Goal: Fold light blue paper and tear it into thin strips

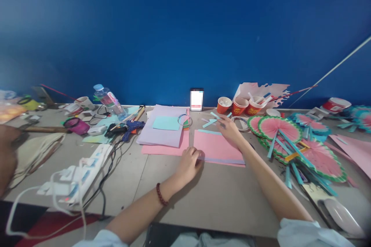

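My left hand (189,166) rests on the table with curled fingers, by the left corner of a pink sheet of paper (216,144). Whatever its fingertips hold, if anything, is hidden. My right hand (230,130) reaches over the far edge of that sheet, fingers stretched toward several light-blue paper strips (209,123). Its fingertips are at the strips; I cannot tell whether they touch. Along the sheet's far edge lies a blue strip (207,132). Left of it is a stack of lilac paper (162,135) with a light-blue piece (165,122) on top.
Red paper cups (240,107) and a phone (196,99) stand by the blue wall. Pink pleated paper fans (279,131) and a white mouse (342,216) lie right. At left are a power strip (89,170), blue glue gun (133,127), bottle (110,100) and another person's arm (7,154).
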The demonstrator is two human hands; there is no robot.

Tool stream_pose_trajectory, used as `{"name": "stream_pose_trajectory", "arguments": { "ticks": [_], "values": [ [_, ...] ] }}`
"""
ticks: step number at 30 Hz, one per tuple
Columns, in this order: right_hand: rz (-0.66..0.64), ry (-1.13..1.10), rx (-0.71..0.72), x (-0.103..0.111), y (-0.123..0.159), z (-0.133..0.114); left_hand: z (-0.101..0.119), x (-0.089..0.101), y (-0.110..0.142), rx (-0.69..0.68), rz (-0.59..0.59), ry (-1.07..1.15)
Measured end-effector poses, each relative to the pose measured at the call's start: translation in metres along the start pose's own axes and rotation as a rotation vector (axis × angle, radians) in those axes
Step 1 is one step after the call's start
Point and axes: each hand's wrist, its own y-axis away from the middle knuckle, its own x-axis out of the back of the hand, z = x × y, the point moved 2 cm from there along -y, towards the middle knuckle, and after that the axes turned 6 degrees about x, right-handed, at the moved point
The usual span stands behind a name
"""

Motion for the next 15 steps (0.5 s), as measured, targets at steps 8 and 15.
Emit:
{"name": "stream_pose_trajectory", "arguments": {
  "ticks": [8,15],
  "values": [
    [-0.162,0.005,0.070,0.001,0.013,-0.028,-0.005,-0.002,-0.002,-0.035,0.025,0.200],
    [-0.645,-0.226,-0.005,0.012,0.035,-0.090,-0.012,-0.002,-0.008,0.220,0.062,0.561]
  ]
}}
